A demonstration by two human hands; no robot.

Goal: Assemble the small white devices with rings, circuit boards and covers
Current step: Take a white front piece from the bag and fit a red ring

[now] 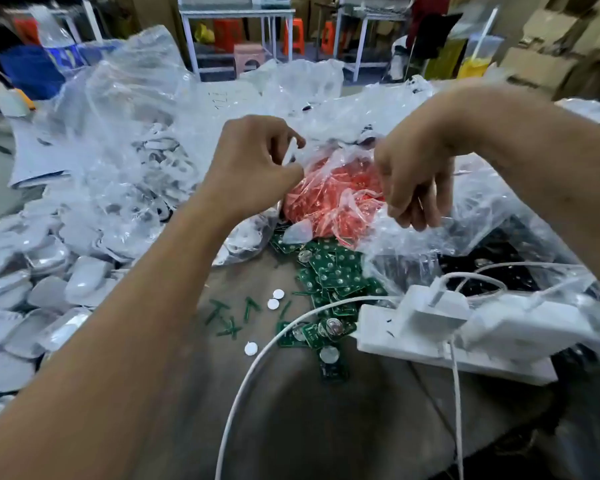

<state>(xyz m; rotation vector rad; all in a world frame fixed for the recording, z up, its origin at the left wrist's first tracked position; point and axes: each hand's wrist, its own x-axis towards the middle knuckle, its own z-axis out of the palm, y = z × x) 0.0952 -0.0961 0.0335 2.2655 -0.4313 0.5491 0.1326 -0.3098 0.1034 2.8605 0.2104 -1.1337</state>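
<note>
White oval plastic device shells (84, 282) are lying heaped at the table's left edge, their long axes pointing every which way. Green square circuit boards (329, 271) are spilling in a loose pile at the centre of the brown table (291, 410), just below a clear plastic bag of red parts (329, 199). The left hand (253, 168) is pinching a small white piece (290, 152), standing roughly upright, between thumb and forefinger above the bag. The right hand (413, 181) is hanging with fingers curled downward, gripping crinkled clear film (413, 244). A white power strip (447, 330) is sitting at the right, with small white discs (274, 299) near it.
</note>
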